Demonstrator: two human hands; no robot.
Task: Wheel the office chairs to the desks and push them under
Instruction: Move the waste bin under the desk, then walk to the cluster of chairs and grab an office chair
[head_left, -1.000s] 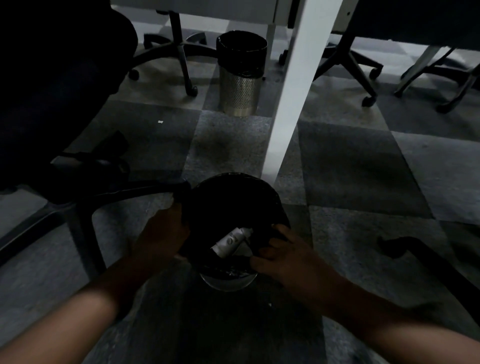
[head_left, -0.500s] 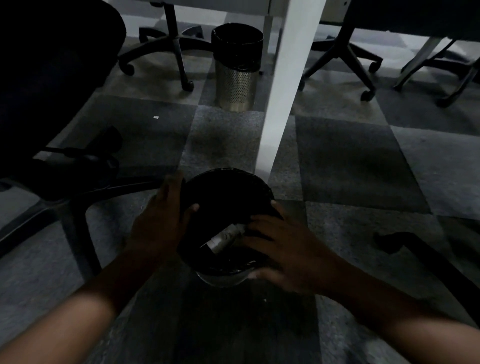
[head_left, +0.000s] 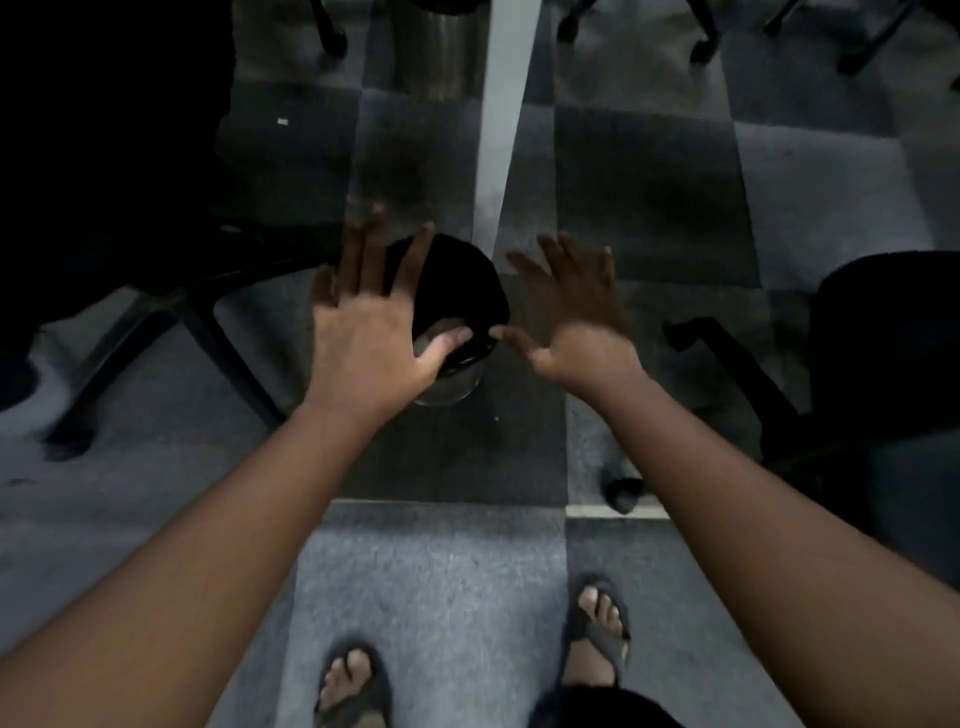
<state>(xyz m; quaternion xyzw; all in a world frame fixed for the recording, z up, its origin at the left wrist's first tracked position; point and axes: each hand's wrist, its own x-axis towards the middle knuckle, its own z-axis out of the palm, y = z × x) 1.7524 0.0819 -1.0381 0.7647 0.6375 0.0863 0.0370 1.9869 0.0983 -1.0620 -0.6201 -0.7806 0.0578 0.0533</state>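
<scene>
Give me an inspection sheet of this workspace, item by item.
Surface: carpet floor in grey checker tiles, dim light.
Job's things: office chair at left, second chair at right; neither is held; white desk leg ahead.
Clutter: waste bin with black liner beside the desk leg; another metal bin farther back; small white scrap on the floor.
Grippers: left hand and right hand spread open above the bin, no grip on anything.
Cables: nothing seen.
Surroundings: more chair bases at the top edge; feet in sandals below.
</scene>
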